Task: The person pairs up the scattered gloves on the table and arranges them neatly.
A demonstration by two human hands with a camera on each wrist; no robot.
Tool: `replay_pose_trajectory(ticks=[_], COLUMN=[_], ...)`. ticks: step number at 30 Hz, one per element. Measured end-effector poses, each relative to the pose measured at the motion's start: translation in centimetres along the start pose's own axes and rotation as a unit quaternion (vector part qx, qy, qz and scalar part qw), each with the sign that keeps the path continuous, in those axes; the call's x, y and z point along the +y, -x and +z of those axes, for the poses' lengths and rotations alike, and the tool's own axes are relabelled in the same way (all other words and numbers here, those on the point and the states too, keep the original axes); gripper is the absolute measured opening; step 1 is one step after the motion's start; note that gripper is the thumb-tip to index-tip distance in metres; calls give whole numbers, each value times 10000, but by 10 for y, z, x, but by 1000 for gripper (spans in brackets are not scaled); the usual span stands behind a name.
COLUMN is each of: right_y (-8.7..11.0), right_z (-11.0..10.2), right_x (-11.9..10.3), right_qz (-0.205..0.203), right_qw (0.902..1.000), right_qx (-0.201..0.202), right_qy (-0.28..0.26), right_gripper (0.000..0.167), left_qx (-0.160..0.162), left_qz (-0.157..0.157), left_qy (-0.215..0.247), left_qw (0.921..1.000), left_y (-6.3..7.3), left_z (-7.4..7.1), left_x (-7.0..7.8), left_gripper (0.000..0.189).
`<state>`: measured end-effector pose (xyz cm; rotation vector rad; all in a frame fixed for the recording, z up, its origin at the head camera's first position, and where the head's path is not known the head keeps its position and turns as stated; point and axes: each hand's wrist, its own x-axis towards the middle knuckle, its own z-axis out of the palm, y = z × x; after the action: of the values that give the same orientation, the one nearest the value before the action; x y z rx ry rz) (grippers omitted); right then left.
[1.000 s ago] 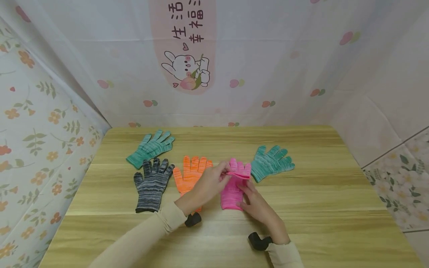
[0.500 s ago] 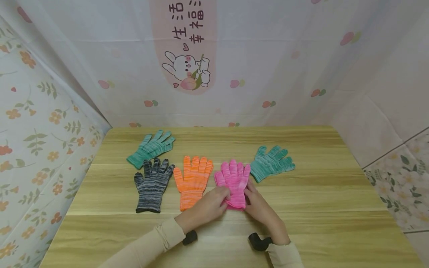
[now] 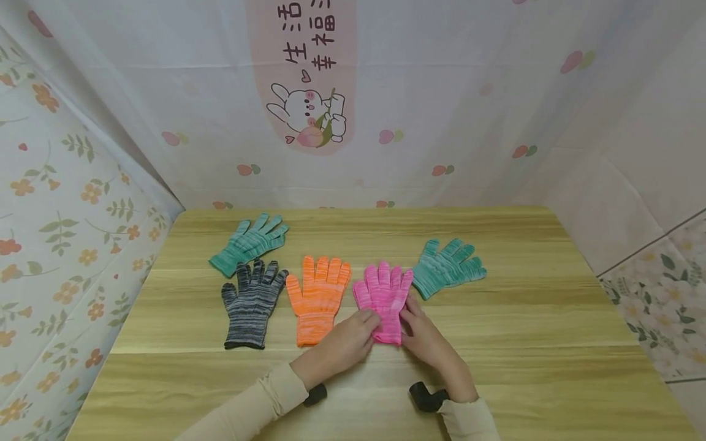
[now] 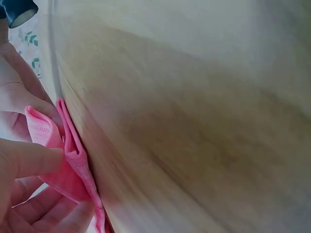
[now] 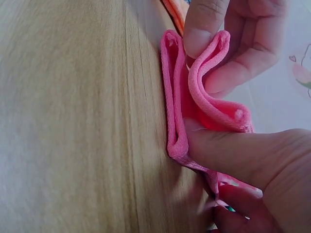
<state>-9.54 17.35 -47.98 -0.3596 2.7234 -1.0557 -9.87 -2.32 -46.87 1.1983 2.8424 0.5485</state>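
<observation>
Two pink knit gloves lie one on the other, fingers pointing away, in the middle of the table in the head view. My left hand (image 3: pixel 347 340) pinches the cuff of the upper pink glove (image 3: pixel 388 306) near its left edge, thumb on top. That cuff bows upward in the right wrist view, apart from the flat cuff of the lower pink glove (image 5: pixel 170 97). My right hand (image 3: pixel 427 334) grips at the right edge; its thumb (image 5: pixel 233 153) reaches between the two cuffs, and its fingers are partly hidden beside the glove.
Left of the pink gloves lie an orange glove (image 3: pixel 317 300) and a dark grey striped glove (image 3: pixel 250 306). One green glove (image 3: pixel 250 245) is at the back left, another green glove (image 3: pixel 448 266) just right of the pink ones. A printed curtain (image 3: pixel 441 110) hangs behind the table (image 3: pixel 524 343).
The upper pink glove, folded back at first, has come down flat over the lower one. My left hand has moved toward me to the cuff; the right hand has barely shifted.
</observation>
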Motion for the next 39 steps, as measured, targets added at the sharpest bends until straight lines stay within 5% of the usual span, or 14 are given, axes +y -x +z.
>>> replay_pose_trajectory(ticks=[14, 23, 32, 39], right_y=[0, 4, 0, 0], right_z=[-1, -1, -1, -1], right_x=[-2, -1, -2, -3], right_qz=[42, -570, 69, 90], right_qw=[10000, 9976, 9999, 9999], right_qx=[-11, 364, -26, 7], right_qy=[-13, -122, -102, -113], right_gripper=[56, 55, 59, 61], left_qx=[-33, -197, -253, -358], left_qz=[-212, -209, -295, -185], left_qy=[3, -310, -419, -734], left_qw=[9998, 9991, 9984, 9965], left_y=[3, 3, 3, 8], left_z=[1, 2, 4, 5], left_x=[2, 4, 9, 13], left_gripper=[31, 39, 39, 39])
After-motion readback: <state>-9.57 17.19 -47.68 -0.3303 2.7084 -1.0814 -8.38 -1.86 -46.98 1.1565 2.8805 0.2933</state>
